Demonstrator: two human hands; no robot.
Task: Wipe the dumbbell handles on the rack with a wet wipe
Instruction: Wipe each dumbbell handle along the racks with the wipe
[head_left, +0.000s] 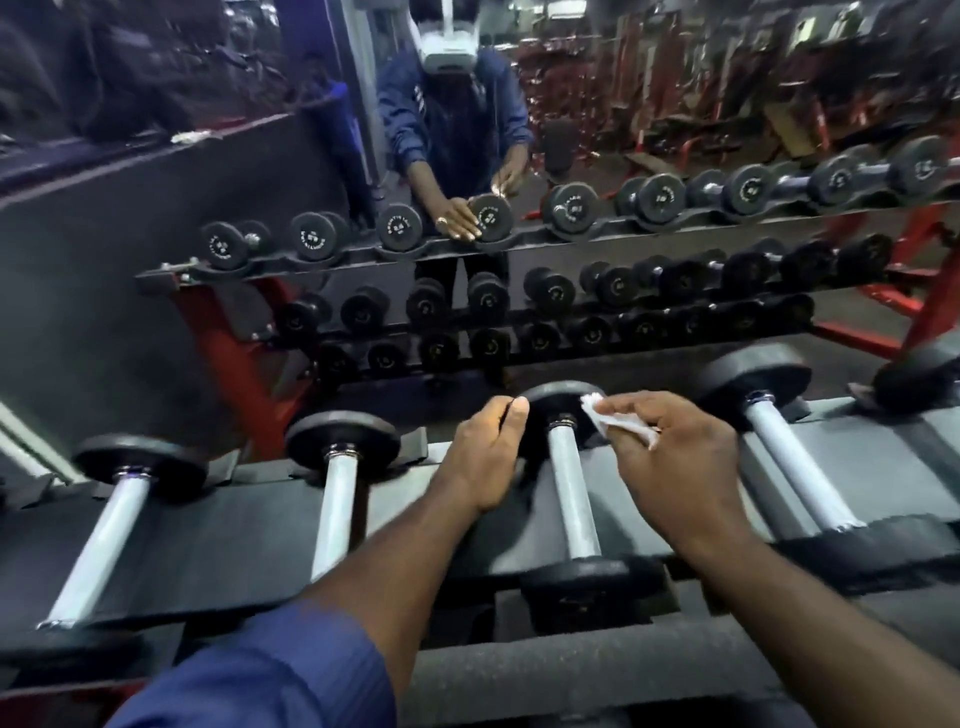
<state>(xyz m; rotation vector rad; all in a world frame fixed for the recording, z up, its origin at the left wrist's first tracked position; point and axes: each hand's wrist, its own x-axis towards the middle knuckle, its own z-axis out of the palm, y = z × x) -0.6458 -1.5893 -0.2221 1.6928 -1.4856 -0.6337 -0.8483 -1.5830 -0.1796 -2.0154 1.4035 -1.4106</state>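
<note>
Several dumbbells with black ends and silver handles lie across the top shelf of the rack (218, 540). The middle dumbbell's handle (571, 493) runs between my two hands. My left hand (488, 452) rests against the far black end (561, 410) of that dumbbell, fingers laid on its left side. My right hand (670, 457) pinches a crumpled white wet wipe (618, 423) just right of the handle's far end, slightly above it. Whether the wipe touches the metal is unclear.
Other dumbbell handles lie to the left (337, 514), far left (104, 540) and right (795, 473). A wall mirror (623, 130) directly behind the rack reflects the rack, a person and red gym machines.
</note>
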